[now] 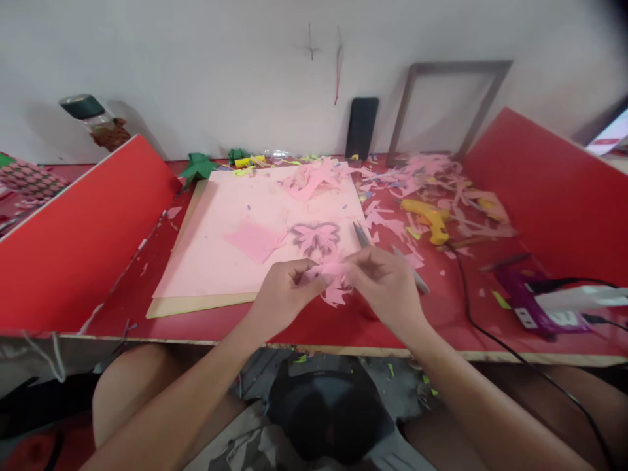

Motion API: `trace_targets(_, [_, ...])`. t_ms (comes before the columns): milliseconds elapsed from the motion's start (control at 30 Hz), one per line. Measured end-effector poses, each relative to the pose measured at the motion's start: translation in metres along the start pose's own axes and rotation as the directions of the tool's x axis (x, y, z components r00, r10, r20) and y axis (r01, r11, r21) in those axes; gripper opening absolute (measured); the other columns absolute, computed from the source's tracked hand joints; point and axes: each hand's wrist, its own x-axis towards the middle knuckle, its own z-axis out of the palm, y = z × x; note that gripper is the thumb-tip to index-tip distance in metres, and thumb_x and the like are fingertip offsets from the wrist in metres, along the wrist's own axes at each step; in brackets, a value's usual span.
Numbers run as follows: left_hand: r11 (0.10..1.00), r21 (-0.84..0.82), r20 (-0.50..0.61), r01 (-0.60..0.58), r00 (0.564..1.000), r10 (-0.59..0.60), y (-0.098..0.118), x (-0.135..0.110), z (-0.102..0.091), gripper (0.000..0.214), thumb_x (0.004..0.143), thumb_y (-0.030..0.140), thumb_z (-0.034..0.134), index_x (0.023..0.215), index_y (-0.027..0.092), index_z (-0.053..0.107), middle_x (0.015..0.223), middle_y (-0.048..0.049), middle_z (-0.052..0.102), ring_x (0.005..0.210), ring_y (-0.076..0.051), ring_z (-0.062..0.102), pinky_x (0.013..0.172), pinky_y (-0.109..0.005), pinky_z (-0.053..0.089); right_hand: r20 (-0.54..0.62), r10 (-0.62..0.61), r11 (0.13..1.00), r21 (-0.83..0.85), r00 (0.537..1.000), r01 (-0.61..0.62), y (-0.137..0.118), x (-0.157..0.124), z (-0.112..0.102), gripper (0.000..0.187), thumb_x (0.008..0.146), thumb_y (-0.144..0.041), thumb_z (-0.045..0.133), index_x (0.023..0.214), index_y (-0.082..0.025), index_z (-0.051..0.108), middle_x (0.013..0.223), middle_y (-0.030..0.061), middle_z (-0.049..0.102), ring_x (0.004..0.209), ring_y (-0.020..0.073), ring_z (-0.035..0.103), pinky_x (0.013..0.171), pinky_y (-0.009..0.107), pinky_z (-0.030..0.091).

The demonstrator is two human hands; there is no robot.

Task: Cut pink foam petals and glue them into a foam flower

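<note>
My left hand point(284, 291) and my right hand point(385, 281) both pinch a small pink paper cut-out point(333, 282) between them, just above the red table's point(314, 324) front part. A thin metal tool point(362, 234), probably scissors or a knife, sticks out past my right hand's fingers; whether that hand holds it I cannot tell. Behind my hands lies a large pink sheet point(235, 229) on a board, with a drawn butterfly outline point(316, 237) and a darker pink square piece point(252, 241) on it.
Pink paper scraps point(432, 176) and a yellow glue gun point(426, 219) lie at the right. A black cable point(471, 314) runs to a purple device point(534, 304). Red side panels point(83, 242) flank the table. A phone point(362, 127) and grey frame point(451, 98) lean on the wall.
</note>
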Motion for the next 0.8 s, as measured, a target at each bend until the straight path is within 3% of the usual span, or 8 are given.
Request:
trace_targets(300, [0.992,-0.088,0.115,0.094,0.990,-0.084,0.0053,-0.0008,0.0014,0.029,0.083,0.044,0.072,0.074,0.017,0.067,0.066,-0.0014,0.065,0.065,-0.016,0.059,0.063,-0.027,0.043,-0.041,-0.002,0.999,-0.042,0.999,0.000,-0.0008,0.0019,-0.0011,0.014,0.080,-0.018,0.062,0.067,-0.020,0.060,0.062,-0.0021,0.060,0.056,0.0118,0.056,0.052,0.023,0.044])
trace_targets(567, [0.987,-0.109,0.057,0.116,0.992,-0.111,0.0014,-0.0001,0.0018,0.037,0.085,0.049,0.070,0.069,0.016,0.061,0.064,0.0002,0.057,0.062,-0.014,0.050,0.061,-0.027,0.036,-0.024,0.047,0.999,-0.024,0.999,-0.048,-0.0040,0.0014,-0.0040,0.015,0.080,-0.020,0.063,0.066,-0.021,0.057,0.059,-0.0025,0.060,0.051,0.0124,0.058,0.049,0.024,0.046])
trace_targets(800, [0.997,-0.036,0.022,0.065,0.998,-0.065,0.0047,-0.0024,0.0040,0.046,0.083,0.048,0.073,0.061,0.018,0.045,0.058,0.0043,0.039,0.057,-0.011,0.035,0.054,-0.026,0.025,-0.042,-0.027,0.994,-0.103,0.999,0.023,0.0006,0.0003,-0.0032,0.016,0.081,-0.019,0.065,0.067,-0.021,0.057,0.061,-0.0024,0.061,0.055,0.0115,0.056,0.051,0.023,0.044])
